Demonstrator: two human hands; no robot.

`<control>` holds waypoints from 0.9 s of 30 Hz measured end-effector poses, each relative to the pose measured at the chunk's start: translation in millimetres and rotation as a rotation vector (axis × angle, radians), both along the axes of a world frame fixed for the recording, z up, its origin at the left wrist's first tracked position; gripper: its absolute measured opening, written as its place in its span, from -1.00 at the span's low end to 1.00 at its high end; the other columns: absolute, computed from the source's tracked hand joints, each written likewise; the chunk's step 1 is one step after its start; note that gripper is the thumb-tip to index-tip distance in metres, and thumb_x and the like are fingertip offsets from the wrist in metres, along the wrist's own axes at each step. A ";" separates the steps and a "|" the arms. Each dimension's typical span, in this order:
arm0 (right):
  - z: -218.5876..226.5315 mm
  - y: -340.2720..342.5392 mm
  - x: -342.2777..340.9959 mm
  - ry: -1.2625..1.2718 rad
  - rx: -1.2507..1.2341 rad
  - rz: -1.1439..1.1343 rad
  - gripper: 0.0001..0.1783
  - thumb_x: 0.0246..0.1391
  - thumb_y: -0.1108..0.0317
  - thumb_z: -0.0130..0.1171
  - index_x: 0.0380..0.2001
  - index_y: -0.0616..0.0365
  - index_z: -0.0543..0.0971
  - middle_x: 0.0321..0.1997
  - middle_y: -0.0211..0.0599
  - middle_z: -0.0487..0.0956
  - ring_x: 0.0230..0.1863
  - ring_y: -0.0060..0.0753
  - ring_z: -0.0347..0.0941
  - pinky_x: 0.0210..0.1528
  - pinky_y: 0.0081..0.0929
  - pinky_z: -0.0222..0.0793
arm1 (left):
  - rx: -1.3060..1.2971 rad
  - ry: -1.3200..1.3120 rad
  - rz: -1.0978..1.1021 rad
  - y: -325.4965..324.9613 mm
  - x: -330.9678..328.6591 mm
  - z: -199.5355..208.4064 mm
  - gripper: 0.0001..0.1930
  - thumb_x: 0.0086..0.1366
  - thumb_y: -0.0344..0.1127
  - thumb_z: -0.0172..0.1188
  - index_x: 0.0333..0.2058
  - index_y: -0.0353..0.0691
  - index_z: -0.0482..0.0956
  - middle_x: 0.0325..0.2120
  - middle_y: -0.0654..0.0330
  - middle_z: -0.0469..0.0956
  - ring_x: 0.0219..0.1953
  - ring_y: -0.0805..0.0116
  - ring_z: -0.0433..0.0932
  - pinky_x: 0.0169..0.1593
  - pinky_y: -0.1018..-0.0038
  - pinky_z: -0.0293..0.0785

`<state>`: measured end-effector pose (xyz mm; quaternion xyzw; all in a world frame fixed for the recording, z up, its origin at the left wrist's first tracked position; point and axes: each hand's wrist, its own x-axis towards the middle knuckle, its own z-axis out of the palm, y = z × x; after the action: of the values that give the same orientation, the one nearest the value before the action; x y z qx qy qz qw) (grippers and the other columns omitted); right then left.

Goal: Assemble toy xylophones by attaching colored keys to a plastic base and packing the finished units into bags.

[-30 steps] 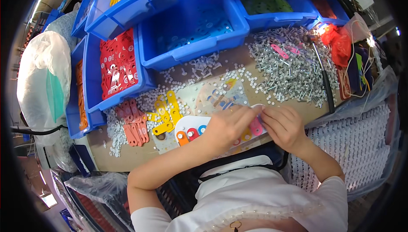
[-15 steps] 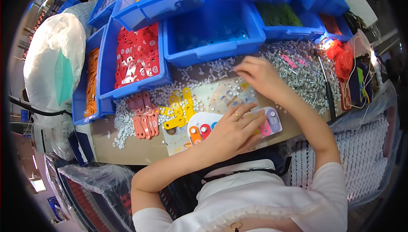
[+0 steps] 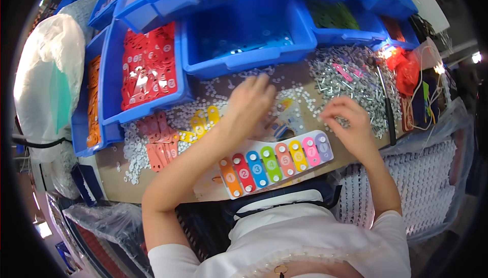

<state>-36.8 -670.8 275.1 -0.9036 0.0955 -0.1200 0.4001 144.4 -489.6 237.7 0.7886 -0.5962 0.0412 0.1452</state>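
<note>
The bare left hand [image 3: 248, 106] reaches farther from the body than the right, its back turned up and its fingers bent forward; motion blur hides whether the fingertips pinch anything. The bare left forearm [image 3: 195, 158] slants up and rightward from a bent left elbow [image 3: 158, 206] set out to the side. The bare right hand [image 3: 348, 125] is nearer the body and well apart from the left, its fingers curled inward, thumb and forefinger close together; whether they touch is unclear. The bare right forearm [image 3: 377, 179] rises steeply, leaning leftward toward the wrist [image 3: 370, 157].
</note>
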 end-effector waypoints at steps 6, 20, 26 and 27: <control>-1.4 14.3 -68.6 0.020 0.092 -0.077 -0.85 -0.06 0.61 0.29 -0.35 0.26 0.58 -0.24 -0.24 0.59 -0.25 -0.30 0.58 -0.21 -0.48 0.48 | -0.297 0.885 -0.048 13.9 -68.3 25.3 -0.78 0.08 -0.59 0.25 -0.24 -0.30 0.59 -0.22 0.08 0.51 -0.32 0.11 0.60 -0.28 0.36 0.56; -21.9 40.9 -93.9 -0.198 -0.572 0.126 -0.71 -0.15 0.55 0.26 -0.26 0.38 0.59 -0.11 -0.13 0.58 -0.11 -0.21 0.53 -0.17 -0.36 0.54 | -0.160 0.198 -0.326 13.0 -131.4 16.0 -0.58 -0.05 -0.42 0.20 -0.13 -0.39 0.55 -0.19 0.07 0.51 -0.18 0.19 0.53 -0.21 0.38 0.53; -21.7 18.9 -84.7 -0.220 -0.180 0.114 -0.80 -0.10 0.52 0.30 -0.32 0.28 0.63 -0.20 -0.17 0.62 -0.17 -0.21 0.55 -0.16 -0.34 0.52 | -0.144 -0.075 -0.304 21.1 -144.9 10.5 -0.54 -0.06 -0.42 0.14 -0.11 -0.46 0.56 -0.03 -0.04 0.52 -0.11 0.18 0.55 -0.11 0.38 0.53; -19.6 8.4 -81.8 -0.127 -0.110 0.015 -0.85 -0.06 0.50 0.31 -0.34 0.24 0.62 -0.27 -0.20 0.62 -0.24 -0.17 0.56 -0.16 -0.30 0.50 | -0.149 -0.077 -0.304 21.2 -145.3 11.5 -0.54 -0.06 -0.42 0.14 -0.11 -0.46 0.56 -0.03 -0.04 0.52 -0.11 0.18 0.55 -0.11 0.38 0.53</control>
<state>-118.6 -662.4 255.5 -0.9154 0.0563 -0.1791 0.3562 -0.9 -468.5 249.2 0.6741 -0.7091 0.0930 0.1847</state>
